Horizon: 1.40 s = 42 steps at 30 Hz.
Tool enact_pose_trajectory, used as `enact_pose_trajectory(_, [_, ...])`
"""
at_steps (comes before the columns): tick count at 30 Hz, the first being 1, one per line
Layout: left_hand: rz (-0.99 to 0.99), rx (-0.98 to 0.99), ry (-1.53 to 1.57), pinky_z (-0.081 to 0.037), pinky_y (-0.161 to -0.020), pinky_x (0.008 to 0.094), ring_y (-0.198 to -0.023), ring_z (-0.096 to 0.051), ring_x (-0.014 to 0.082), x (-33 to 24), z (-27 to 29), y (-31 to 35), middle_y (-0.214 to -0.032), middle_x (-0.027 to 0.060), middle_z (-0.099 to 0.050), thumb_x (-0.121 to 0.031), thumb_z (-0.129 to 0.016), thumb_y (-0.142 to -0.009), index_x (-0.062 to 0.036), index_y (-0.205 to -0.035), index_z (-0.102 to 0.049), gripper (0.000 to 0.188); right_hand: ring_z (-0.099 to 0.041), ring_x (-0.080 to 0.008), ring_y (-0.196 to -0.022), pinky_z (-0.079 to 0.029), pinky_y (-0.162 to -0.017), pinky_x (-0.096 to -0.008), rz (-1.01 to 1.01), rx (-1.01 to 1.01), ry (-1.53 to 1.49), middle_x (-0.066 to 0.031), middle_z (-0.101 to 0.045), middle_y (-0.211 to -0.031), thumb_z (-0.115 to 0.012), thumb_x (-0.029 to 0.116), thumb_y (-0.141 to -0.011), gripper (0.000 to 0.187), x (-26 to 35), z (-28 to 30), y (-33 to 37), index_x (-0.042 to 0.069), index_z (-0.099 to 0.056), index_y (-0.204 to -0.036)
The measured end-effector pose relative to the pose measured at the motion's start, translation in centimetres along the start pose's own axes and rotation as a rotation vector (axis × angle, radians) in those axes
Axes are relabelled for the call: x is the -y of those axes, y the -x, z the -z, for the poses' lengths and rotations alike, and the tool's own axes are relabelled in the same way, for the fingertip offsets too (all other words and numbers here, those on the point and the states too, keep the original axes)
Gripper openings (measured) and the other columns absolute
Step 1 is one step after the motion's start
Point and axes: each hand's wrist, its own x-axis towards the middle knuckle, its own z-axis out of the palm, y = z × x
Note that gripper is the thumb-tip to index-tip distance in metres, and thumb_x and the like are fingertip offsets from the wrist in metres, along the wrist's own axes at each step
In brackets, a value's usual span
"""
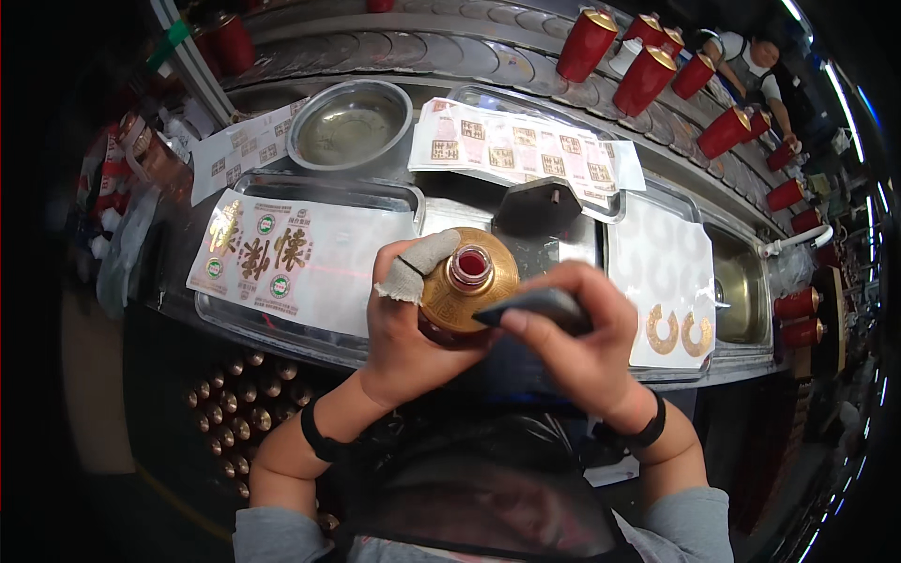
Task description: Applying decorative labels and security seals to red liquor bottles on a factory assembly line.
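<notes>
A red bottle (469, 272) with a gold shoulder and an uncapped clear neck is gripped in my left hand (413, 328), its mouth tilted up toward me. A grey cloth cot covers one finger of that hand, which lies along the gold shoulder. My right hand (589, 340) is closed around a dark, pointed scraper-like tool (544, 308). The tool's tip rests at the right edge of the gold shoulder. Most of the bottle's body is hidden below my left hand.
Sticker sheets (282, 253) lie on a tray at left, more sheets (516, 150) behind. A metal bowl (352, 127) holds liquid. At right are a sheet with gold arc labels (662, 328) and a sink (737, 291). Red bottles (587, 45) line a conveyor; a person (751, 70) stands beyond.
</notes>
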Motion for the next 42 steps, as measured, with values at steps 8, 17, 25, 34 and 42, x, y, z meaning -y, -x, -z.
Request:
enact_pose_trajectory(8, [-0.017,0.273,0.051,-0.049,-0.096,0.037,-0.109,-0.061,0.0298,1.0,2.4,-1.9,-0.122,0.013,-0.057,-0.018,-0.093,-0.056,-0.0063,-0.127,-0.057,0.08,-0.06,-0.0078,-0.075,-0.049,-0.068,-0.0238,-0.029,-0.037,-0.022,-0.004,-0.065,-0.082,-0.078,0.009,-0.081,0.02,-2.5,1.0,-3.7,-0.001,-0.063,-0.091])
enact_pose_trajectory(17, [0.223,0.566,0.425,-0.033,-0.115,0.0365,-0.132,-0.048,0.0213,1.4,4.4,-4.7,-0.137,0.01,-0.053,-0.014,-0.094,-0.057,-0.0054,-0.14,-0.046,0.097,-0.058,-0.0067,-0.073,-0.047,-0.066,-0.0233,-0.03,-0.049,-0.012,-0.002,-0.065,-0.078,-0.076,0.01,-0.08,0.019,-2.5,0.9,-5.4,-0.001,-0.064,-0.089])
enact_pose_trajectory(25, [-0.006,0.16,0.052,-0.048,-0.098,0.0359,-0.113,-0.06,0.0236,0.6,1.5,-0.9,-0.122,0.0113,-0.058,-0.02,-0.096,-0.056,-0.005,-0.132,-0.048,0.091,-0.058,-0.0056,-0.079,-0.047,-0.072,-0.0209,-0.11,-0.015,-0.049,-0.0007,-0.063,-0.082,-0.077,0.009,-0.083,0.018,-0.8,0.5,-2.8,0.0,-0.064,-0.092])
enact_pose_trajectory(34, [0.143,0.541,0.316,-0.038,-0.11,0.0368,-0.128,-0.049,0.0247,1.8,4.8,-3.5,-0.135,0.0113,-0.049,-0.017,-0.095,-0.056,-0.0044,-0.147,-0.026,0.115,-0.062,-0.0082,-0.08,-0.05,-0.075,-0.0239,-0.138,0.262,-0.035,-0.0016,-0.066,-0.085,-0.08,0.013,-0.08,0.023,-1.5,0.1,-8.0,0.0,-0.066,-0.094])
enact_pose_trajectory(42, [0.154,0.416,0.335,-0.035,-0.112,0.0383,-0.13,-0.047,0.0268,1.8,4.6,-0.8,-0.136,0.0128,-0.046,-0.017,-0.096,-0.057,-0.0011,-0.142,-0.027,0.11,-0.061,-0.007,-0.079,-0.05,-0.074,-0.0236,-0.086,0.465,0.045,-0.0008,-0.067,-0.085,-0.084,0.015,-0.078,0.027,-0.4,-1.1,-10.6,0.001,-0.068,-0.094])
